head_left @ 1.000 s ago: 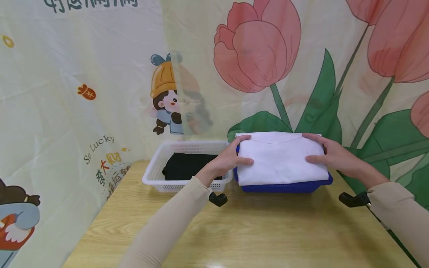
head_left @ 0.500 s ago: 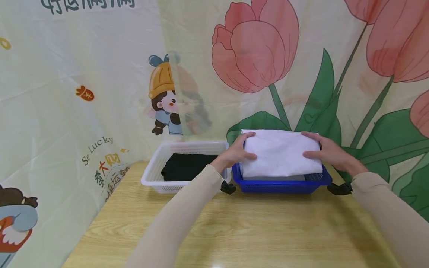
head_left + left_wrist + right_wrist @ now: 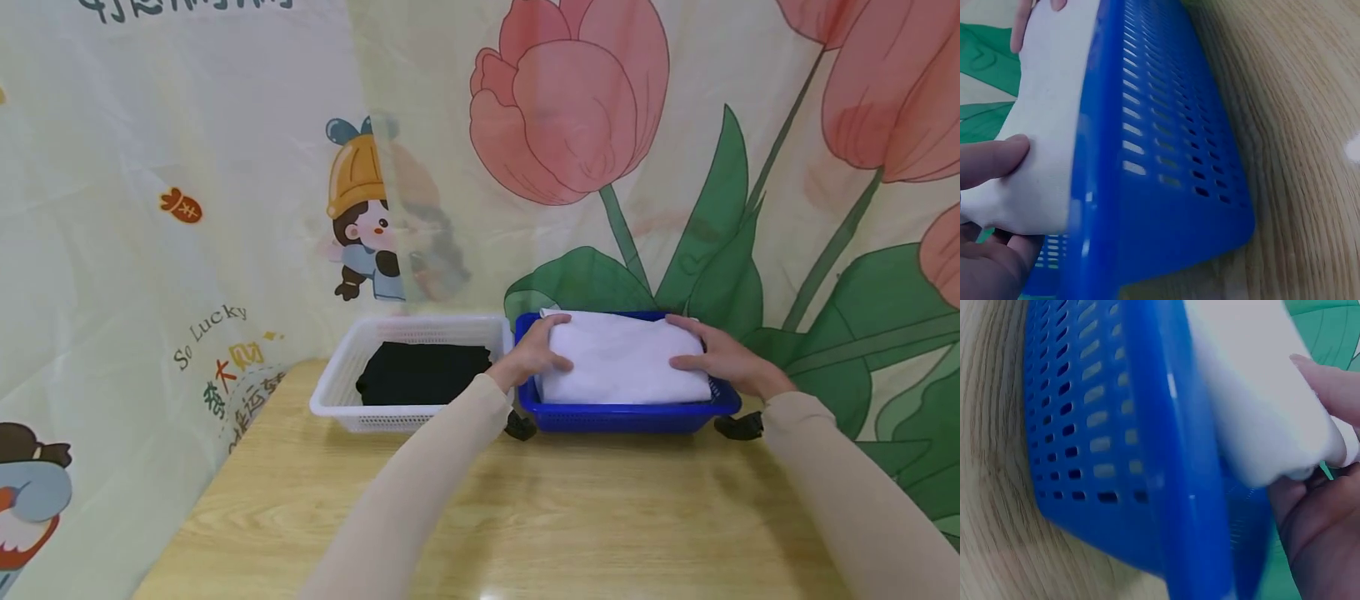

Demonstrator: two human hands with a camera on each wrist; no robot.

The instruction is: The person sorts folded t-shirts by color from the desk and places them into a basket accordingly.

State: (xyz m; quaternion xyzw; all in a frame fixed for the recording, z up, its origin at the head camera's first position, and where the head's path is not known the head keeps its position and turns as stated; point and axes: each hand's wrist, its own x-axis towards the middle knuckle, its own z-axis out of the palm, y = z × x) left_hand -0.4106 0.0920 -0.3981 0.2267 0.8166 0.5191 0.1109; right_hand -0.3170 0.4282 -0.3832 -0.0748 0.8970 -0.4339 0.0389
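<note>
A folded white garment [image 3: 626, 360] lies level inside the blue plastic basket [image 3: 622, 421]. My left hand [image 3: 534, 352] grips its left end, thumb on the near face and fingers over the far side. At the opposite end my right hand [image 3: 722, 358] holds it the same way. In the left wrist view, the thumb [image 3: 997, 159] presses the white fabric [image 3: 1050, 119] just behind the basket's front rim. The right wrist view has the fabric's rounded end [image 3: 1279, 425] between the thumb and the fingers beneath. The basket's inside under the garment is hidden.
Left of the blue basket stands a white plastic basket [image 3: 397, 412] with a folded black garment [image 3: 423, 375] in it. Both baskets sit at the back of the wooden table [image 3: 600, 517], close to a printed cloth backdrop [image 3: 262, 167].
Both hands have lowered the white garment from above the blue basket's rim down into it. A pale layer seen beneath it half a second ago is now covered.
</note>
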